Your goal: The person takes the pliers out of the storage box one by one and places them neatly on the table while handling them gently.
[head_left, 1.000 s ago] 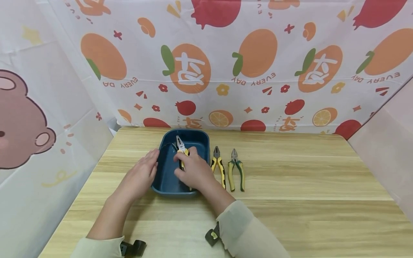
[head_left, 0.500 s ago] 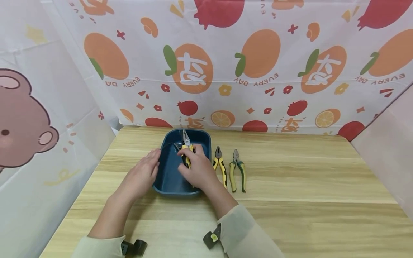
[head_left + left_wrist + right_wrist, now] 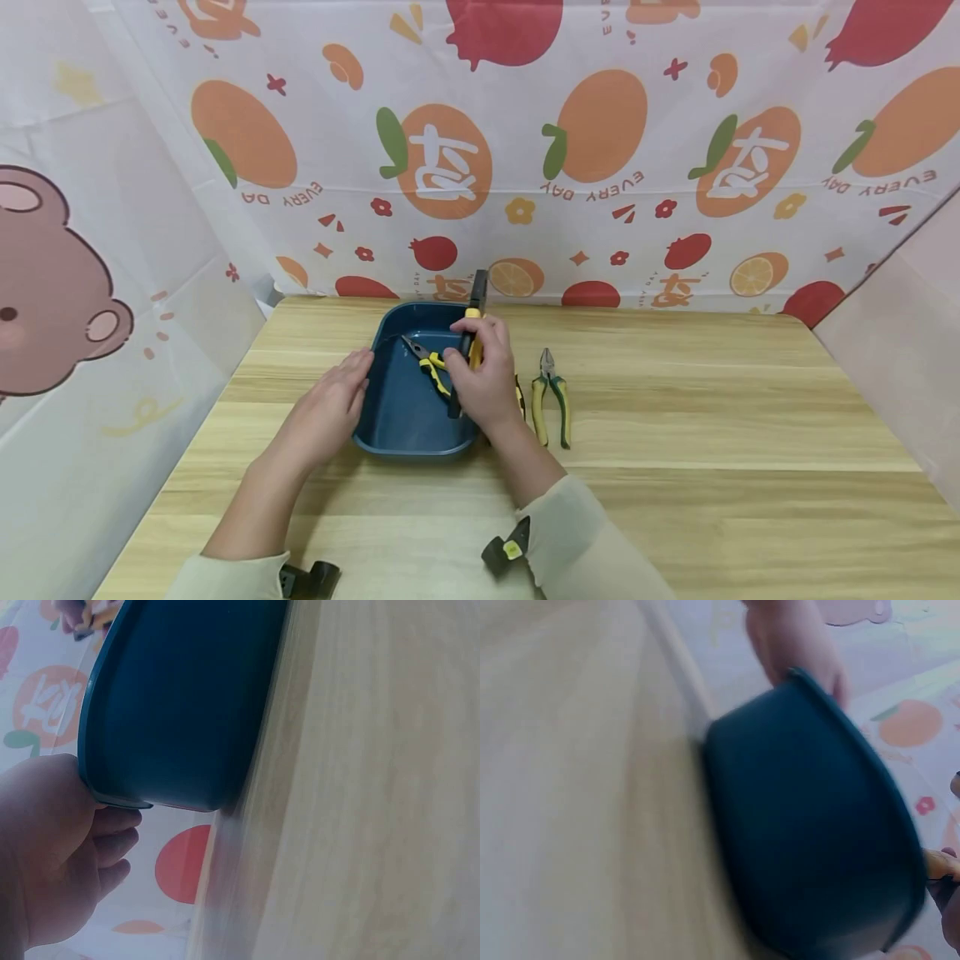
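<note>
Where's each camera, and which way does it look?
Head: on the person's head, facing forward and down at the blue tray; left hand, right hand and sleeves show.
Left wrist: on that wrist, facing the tray's outside; left hand big, right hand small.
Right wrist: on that wrist, facing the tray too; left hand beyond, right hand at the edge.
Both wrist views share the tray and table.

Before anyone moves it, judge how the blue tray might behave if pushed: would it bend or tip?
The blue tray would probably stay stiff, as its smooth walls hold an even shape. It seems unlikely to tip, with a broad, flat base on the table. The pliers inside may slide, since they simply lie on its smooth floor.
</note>
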Demonstrator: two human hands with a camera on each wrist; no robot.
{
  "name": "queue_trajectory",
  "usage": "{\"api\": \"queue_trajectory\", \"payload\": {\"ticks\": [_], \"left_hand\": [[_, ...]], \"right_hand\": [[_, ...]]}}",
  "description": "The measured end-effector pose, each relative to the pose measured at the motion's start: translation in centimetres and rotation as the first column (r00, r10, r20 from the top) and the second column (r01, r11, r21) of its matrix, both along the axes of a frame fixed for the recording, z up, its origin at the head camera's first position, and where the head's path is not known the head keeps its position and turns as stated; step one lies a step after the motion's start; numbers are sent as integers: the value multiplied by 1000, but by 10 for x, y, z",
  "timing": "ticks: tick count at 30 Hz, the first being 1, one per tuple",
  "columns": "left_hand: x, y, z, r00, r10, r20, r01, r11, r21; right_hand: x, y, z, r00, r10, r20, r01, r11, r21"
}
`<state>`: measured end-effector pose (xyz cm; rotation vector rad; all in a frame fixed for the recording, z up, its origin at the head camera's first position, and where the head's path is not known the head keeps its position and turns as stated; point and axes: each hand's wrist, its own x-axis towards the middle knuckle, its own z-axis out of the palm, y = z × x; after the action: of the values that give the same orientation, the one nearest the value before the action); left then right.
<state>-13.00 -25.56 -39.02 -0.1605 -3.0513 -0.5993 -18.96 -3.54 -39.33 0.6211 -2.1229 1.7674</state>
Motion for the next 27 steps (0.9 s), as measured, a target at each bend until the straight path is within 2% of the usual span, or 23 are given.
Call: {"api": "queue_trajectory", "payload": {"ticks": [2, 4, 7, 9, 12, 16, 19, 22, 27], "left_hand": [[0, 0, 0, 1000, -2, -3, 2, 1000, -1], [0, 0, 0, 1000, -2, -2, 2, 1000, 0], [-1, 1, 1, 1000, -1, -2, 1, 1000, -2], [-1, 1, 1, 1000, -1, -3, 1, 1000, -1], [-2, 0, 0, 1000, 0, 4, 0, 1000, -3], [-1, -1, 0, 1000, 0, 8, 0, 1000, 5], [0, -1, 0, 1000, -2, 6, 2, 1000, 13], [0, -2, -1, 1000, -5, 1, 5, 1000, 14], [-2, -1, -2, 1000, -9, -3, 9, 1000, 12]], "right_hand": [[-4, 9, 4, 1000, -13, 4, 13, 1000, -4], [-8, 22, 7, 999, -29, 33, 28, 999, 37], [-17, 44, 9, 994, -68, 85, 56, 989, 139], [-21, 61, 9, 987, -105, 123, 74, 969, 234], [-29, 86, 9, 970, -174, 169, 97, 917, 386], [-39, 116, 9, 943, -252, 218, 84, 813, 576], [-46, 136, 4, 929, -268, 254, 31, 742, 670], [-50, 151, -2, 915, -273, 296, -26, 694, 719], [-52, 166, -11, 883, -305, 356, -85, 643, 761]]}}
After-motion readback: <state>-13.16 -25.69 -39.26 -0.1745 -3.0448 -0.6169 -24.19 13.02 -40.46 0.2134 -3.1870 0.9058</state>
